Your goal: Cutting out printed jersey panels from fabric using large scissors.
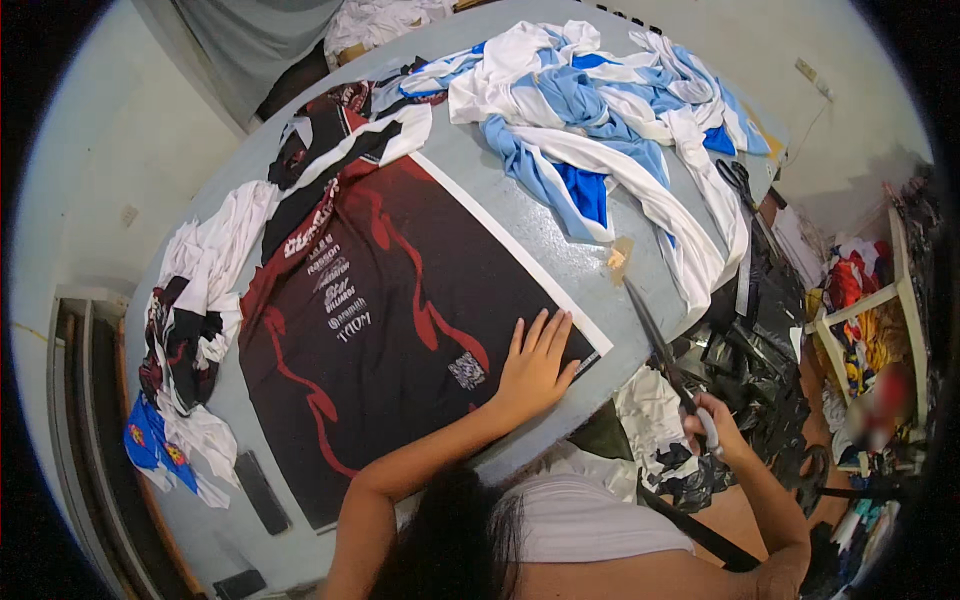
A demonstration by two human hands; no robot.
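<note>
On grey bench (560, 250), dark printed fabric panel (400, 320) with red flame pattern and white border lies flat; left hand (535, 365) pressed flat on its near right corner, fingers spread; right hand (712, 425) off bench edge, closed round handles of long scissors (655, 345), blades together, tips pointing toward bench; blue-and-white fabric heap (610, 120) beyond; black-white-red pieces (200, 300) at left; black scissors (738, 180) at far right edge.

Black fabric sheet (400, 320) with red flames; blue-and-white cloth pile (610, 120).

Left hand (535, 362) flat on printed fabric (390, 320), right hand (712, 425) gripping scissors (660, 345)
</note>
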